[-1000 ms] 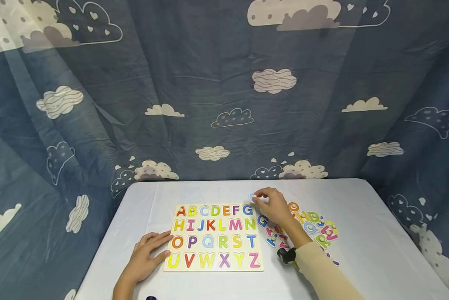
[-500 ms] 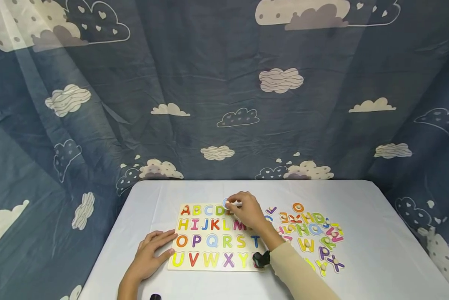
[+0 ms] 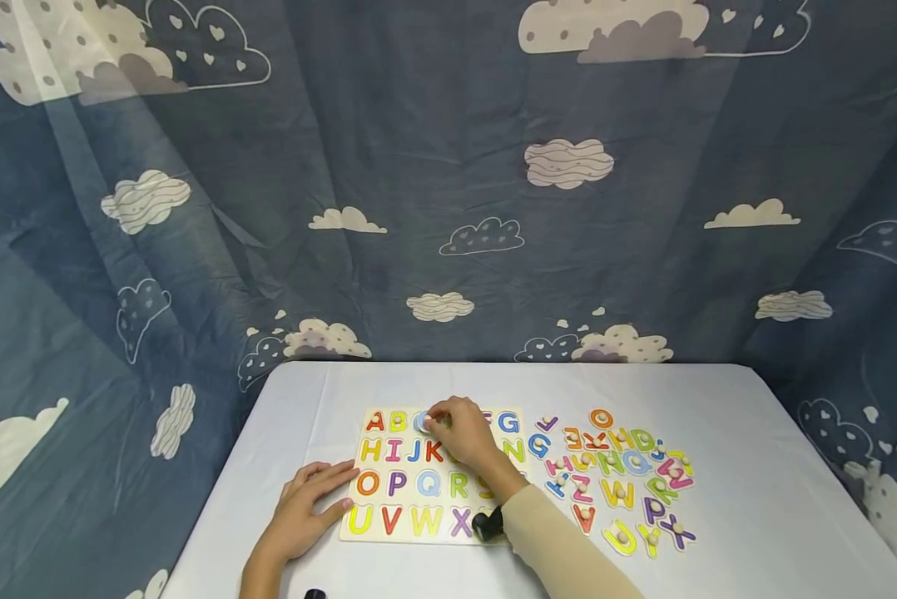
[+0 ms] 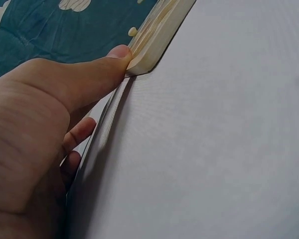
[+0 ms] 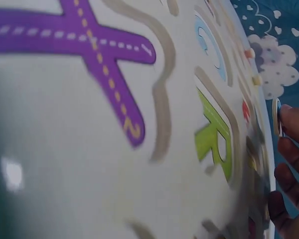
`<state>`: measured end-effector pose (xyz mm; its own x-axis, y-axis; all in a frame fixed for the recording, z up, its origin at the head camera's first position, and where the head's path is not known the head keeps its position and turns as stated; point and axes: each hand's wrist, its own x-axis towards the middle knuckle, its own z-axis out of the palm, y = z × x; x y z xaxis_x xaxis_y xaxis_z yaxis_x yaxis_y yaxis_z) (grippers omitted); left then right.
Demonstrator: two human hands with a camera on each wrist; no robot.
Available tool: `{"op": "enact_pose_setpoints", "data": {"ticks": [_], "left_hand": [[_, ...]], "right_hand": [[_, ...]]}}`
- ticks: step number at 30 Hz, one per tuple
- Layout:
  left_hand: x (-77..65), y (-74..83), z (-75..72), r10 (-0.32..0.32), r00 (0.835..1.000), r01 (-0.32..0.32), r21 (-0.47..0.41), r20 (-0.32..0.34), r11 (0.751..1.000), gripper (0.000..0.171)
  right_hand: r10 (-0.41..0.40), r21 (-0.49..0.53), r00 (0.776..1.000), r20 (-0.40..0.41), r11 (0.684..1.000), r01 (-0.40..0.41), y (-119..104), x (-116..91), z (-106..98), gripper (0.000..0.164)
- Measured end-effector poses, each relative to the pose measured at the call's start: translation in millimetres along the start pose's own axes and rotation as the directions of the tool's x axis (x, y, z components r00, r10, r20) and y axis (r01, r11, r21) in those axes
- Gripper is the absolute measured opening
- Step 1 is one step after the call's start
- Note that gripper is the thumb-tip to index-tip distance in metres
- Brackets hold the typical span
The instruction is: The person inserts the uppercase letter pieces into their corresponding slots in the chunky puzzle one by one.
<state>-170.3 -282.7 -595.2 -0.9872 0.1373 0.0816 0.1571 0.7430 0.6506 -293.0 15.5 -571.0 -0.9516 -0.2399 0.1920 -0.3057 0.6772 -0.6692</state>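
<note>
A cream wooden alphabet puzzle board (image 3: 407,539) lies on the white table. My right hand (image 3: 463,428) pinches a light blue letter piece (image 3: 419,422) by its knob over the C place in the top row. In the right wrist view, that piece (image 5: 276,117) shows edge-on at the fingertips. The knobbed A (image 3: 375,422) and B (image 3: 398,421) pieces sit in the board just left of it. My left hand (image 3: 296,512) rests against the board's left edge with fingers extended. Its thumb (image 4: 102,69) presses the board's corner in the left wrist view.
Several loose knobbed letter pieces, among them a W (image 3: 617,493) and an orange O (image 3: 602,418), are spread right of the board. A small dark object (image 3: 315,594) lies at the front. A cloud-patterned curtain (image 3: 389,274) hangs behind the table.
My right hand has carried the light blue piece leftward from beyond the board's right corner to the C place. The left hand stays at the board's edge. The head view has shifted slightly.
</note>
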Motion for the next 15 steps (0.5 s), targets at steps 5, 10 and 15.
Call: {"op": "enact_pose_setpoints", "data": {"ticks": [5,10,15], "left_hand": [[-6.2,-1.9,0.5,0.024,1.0,-0.024,-0.008,-0.012,1.0,0.046],[-4.2,-2.5,0.4,0.025,1.0,-0.025,-0.004,-0.011,1.0,0.046],[-0.9,0.5,-1.5,-0.003,1.0,0.003,-0.005,0.009,1.0,0.047]], "right_hand": [[0.03,-0.051,1.0,-0.01,0.998,-0.03,-4.0,-0.7,16.5,0.017],[0.012,-0.111,0.998,-0.06,0.994,-0.018,-5.7,2.5,23.4,0.017],[0.01,-0.112,0.996,-0.088,0.993,-0.02,-6.3,4.9,24.9,0.017]]}}
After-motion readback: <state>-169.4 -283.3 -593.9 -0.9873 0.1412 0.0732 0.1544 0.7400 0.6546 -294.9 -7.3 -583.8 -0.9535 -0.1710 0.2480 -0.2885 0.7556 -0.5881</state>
